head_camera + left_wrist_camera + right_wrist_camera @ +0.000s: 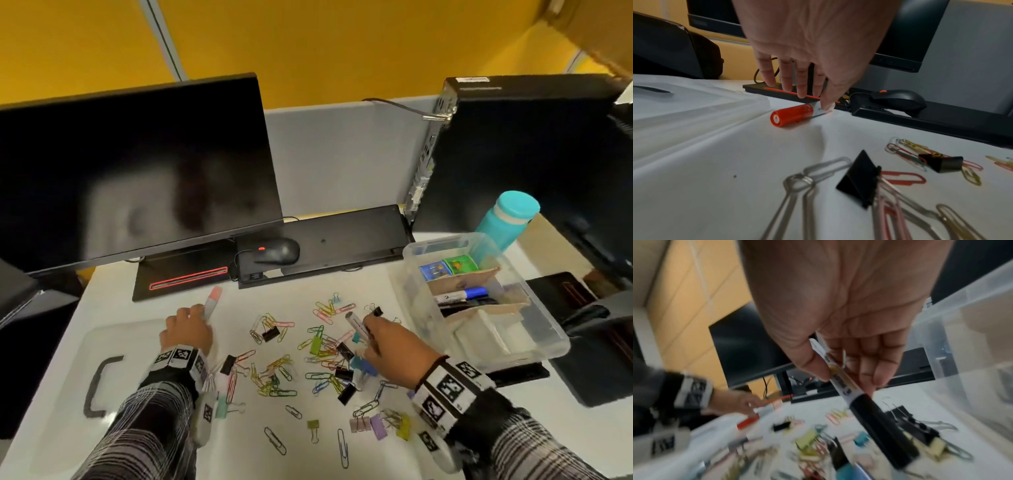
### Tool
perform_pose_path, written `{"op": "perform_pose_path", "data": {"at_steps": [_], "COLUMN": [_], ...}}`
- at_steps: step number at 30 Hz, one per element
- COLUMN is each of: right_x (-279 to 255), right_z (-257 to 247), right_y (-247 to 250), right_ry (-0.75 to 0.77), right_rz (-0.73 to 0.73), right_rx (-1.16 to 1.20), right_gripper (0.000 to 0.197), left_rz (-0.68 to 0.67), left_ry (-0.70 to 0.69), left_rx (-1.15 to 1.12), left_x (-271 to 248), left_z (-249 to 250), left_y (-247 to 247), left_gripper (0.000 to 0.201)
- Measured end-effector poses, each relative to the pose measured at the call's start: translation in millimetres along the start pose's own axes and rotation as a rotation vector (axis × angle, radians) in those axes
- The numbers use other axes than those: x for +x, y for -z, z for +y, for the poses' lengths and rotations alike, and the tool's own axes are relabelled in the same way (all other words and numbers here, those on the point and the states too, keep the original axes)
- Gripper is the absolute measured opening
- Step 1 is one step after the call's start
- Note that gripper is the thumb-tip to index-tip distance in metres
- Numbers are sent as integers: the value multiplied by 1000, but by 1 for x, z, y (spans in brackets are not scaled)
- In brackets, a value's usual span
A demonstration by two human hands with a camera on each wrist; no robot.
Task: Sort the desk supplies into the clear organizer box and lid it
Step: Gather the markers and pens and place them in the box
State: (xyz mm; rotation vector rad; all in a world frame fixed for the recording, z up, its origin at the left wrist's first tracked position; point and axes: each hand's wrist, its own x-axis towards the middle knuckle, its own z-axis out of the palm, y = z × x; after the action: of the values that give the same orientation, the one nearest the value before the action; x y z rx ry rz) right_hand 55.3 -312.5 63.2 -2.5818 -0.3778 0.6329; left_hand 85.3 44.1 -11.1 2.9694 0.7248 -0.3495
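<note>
A red-capped marker (213, 302) (792, 114) lies on the white desk, and my left hand (202, 313) (823, 102) pinches its white barrel, thumb on the near side and fingertips on the far side. My right hand (368, 325) (846, 378) holds a black-capped marker (356, 323) (875, 420) between thumb and fingers above the scattered paper clips and binder clips (318, 346). To the right stands the clear organizer box (544, 342) with cardboard dividers, a blue marker (472, 293) and small colourful boxes inside. Its clear lid (68, 377) (694, 100) lies flat at the left.
A dark monitor (137, 171) stands at the back left, with a black mouse (277, 251) on a black keyboard (342, 243) behind the clips. A teal bottle (507, 219) and a black computer case (531, 144) stand behind the box.
</note>
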Motion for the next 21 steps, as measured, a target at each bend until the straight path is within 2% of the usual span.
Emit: {"op": "perform_pose_path", "data": {"at_steps": [1, 4, 6, 8, 10, 15, 18, 21], "right_x": [-3, -4, -1, 5, 8, -3, -5, -3], "right_z": [-3, -3, 1, 10, 24, 57, 75, 91], "right_y": [5, 24, 42, 63, 82, 116, 116, 107], "right_ry": [85, 245, 248, 185, 83, -278, -349, -377], "right_rz": [63, 291, 415, 486, 463, 225, 128, 120], "right_rx": [21, 39, 5, -92, -230, -488, -563, -568], "right_gripper": [9, 32, 36, 36, 36, 43, 45, 46], "left_rz": [-28, -49, -38, -25, -30, -21, 30, 71], "left_ry": [-12, -44, -34, -25, -21, -14, -34, -88], "left_rx": [-16, -49, -80, -102, -100, -140, -190, -235], "left_x": [2, 5, 6, 8, 11, 11, 5, 2], "left_z": [0, 3, 4, 5, 5, -1, -5, -5], "left_y": [-2, -9, -11, -10, -8, -7, -7, -4], "left_gripper": [40, 41, 41, 39, 33, 29, 29, 30]}}
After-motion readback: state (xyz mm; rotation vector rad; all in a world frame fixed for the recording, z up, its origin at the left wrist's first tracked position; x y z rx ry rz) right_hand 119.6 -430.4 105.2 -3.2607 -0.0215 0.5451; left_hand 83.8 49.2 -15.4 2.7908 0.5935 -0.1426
